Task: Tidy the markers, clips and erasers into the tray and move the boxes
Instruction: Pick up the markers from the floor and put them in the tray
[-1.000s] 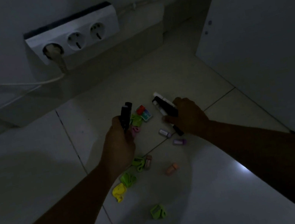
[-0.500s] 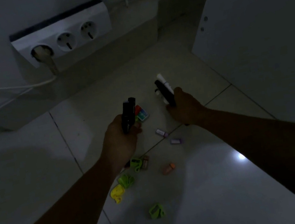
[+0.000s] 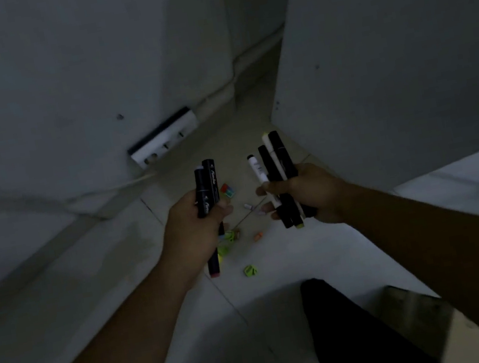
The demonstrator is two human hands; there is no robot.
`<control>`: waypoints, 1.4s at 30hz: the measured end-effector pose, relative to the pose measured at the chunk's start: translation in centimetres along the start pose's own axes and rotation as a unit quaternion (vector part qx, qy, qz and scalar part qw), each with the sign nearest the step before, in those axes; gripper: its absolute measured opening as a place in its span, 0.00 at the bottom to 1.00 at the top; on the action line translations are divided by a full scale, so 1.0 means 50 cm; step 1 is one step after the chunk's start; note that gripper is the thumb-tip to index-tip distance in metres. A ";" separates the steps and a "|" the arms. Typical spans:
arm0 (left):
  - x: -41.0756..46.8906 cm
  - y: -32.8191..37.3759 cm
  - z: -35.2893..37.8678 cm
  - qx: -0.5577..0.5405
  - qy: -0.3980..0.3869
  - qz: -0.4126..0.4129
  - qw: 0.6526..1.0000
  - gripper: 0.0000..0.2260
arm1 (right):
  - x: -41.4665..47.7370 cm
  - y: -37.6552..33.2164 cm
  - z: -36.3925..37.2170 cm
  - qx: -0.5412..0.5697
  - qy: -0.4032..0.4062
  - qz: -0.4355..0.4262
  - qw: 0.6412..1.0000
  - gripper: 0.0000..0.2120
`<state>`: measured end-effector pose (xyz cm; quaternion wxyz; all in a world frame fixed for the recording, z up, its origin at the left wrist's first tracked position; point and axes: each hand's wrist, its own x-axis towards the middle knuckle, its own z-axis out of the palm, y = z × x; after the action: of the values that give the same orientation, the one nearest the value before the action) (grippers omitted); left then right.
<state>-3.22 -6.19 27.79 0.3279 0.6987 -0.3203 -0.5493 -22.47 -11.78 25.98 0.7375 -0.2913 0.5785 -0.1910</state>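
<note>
My left hand [image 3: 190, 226] is shut on two black markers [image 3: 207, 193] held upright above the floor. My right hand [image 3: 308, 193] grips a bundle of several markers [image 3: 277, 168], black and white ones. On the pale tiled floor below lie small coloured pieces: a red and teal eraser [image 3: 227, 190], small pale lilac pieces [image 3: 248, 206], an orange piece [image 3: 258, 236], green and yellow clips [image 3: 226, 243] partly hidden by my left hand, and one green clip [image 3: 250, 270] nearer me. No tray or box shows clearly.
A white socket strip [image 3: 163, 141] sits at the wall's foot, with a cable running left. A white cabinet panel [image 3: 386, 61] rises at the right. My dark-clad legs [image 3: 345, 331] show at the bottom. A dim brownish object [image 3: 418, 313] stands at the lower right.
Both hands have lifted well off the floor with their markers. The view has risen and pulled back, so the floor items look smaller and my legs have come into sight.
</note>
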 end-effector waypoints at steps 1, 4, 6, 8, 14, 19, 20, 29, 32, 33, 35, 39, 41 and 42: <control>-0.039 0.045 -0.012 -0.016 -0.001 -0.006 1.000 0.10 | -0.048 -0.031 0.012 0.014 -0.010 0.000 1.000 0.15; -0.151 0.176 -0.047 -0.041 -0.002 -0.005 0.999 0.08 | -0.189 -0.126 0.052 0.046 -0.036 -0.012 0.998 0.13; -0.236 0.272 -0.071 -0.042 -0.009 -0.005 0.999 0.08 | -0.296 -0.196 0.078 0.069 -0.049 -0.015 0.996 0.13; -0.305 0.344 -0.082 -0.042 -0.016 0.000 0.999 0.08 | -0.388 -0.248 0.094 0.077 -0.055 -0.027 0.995 0.11; -0.465 0.562 -0.079 -0.093 -0.017 0.020 0.995 0.10 | -0.617 -0.420 0.097 0.068 -0.045 -0.085 0.993 0.10; -0.559 0.669 -0.054 -0.163 -0.010 0.013 0.987 0.12 | -0.744 -0.494 0.079 0.104 -0.058 -0.093 0.989 0.10; -0.571 0.680 -0.049 -0.167 -0.007 0.011 0.986 0.12 | -0.763 -0.503 0.074 0.110 -0.063 -0.093 0.988 0.10; -0.592 0.713 -0.028 -0.178 -0.008 0.024 0.984 0.04 | -0.800 -0.539 0.058 0.153 -0.060 -0.062 0.984 0.17; -0.575 0.725 -0.032 -0.172 -0.027 0.021 0.984 0.04 | -0.791 -0.544 0.067 0.179 -0.049 -0.048 0.981 0.17; -0.568 0.731 -0.034 -0.172 -0.034 0.024 0.984 0.04 | -0.789 -0.547 0.071 0.183 -0.044 -0.048 0.981 0.17; -0.555 0.744 -0.038 -0.169 -0.054 0.025 0.984 0.05 | -0.785 -0.557 0.076 0.186 -0.032 -0.056 0.980 0.17; -0.521 0.782 -0.041 -0.166 -0.093 0.028 0.981 0.08 | -0.781 -0.581 0.072 0.196 -0.003 -0.089 0.976 0.14; -0.503 0.801 -0.043 -0.176 -0.112 0.022 0.978 0.06 | -0.770 -0.593 0.065 0.194 0.019 -0.102 0.976 0.15; -0.494 0.810 -0.043 -0.180 -0.118 0.019 0.976 0.06 | -0.765 -0.598 0.062 0.196 0.031 -0.107 0.974 0.16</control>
<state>-9.38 -9.48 74.76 0.4187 0.5518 -0.2660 -0.6704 -27.68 -10.11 74.31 0.7372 -0.1953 0.5181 -0.3873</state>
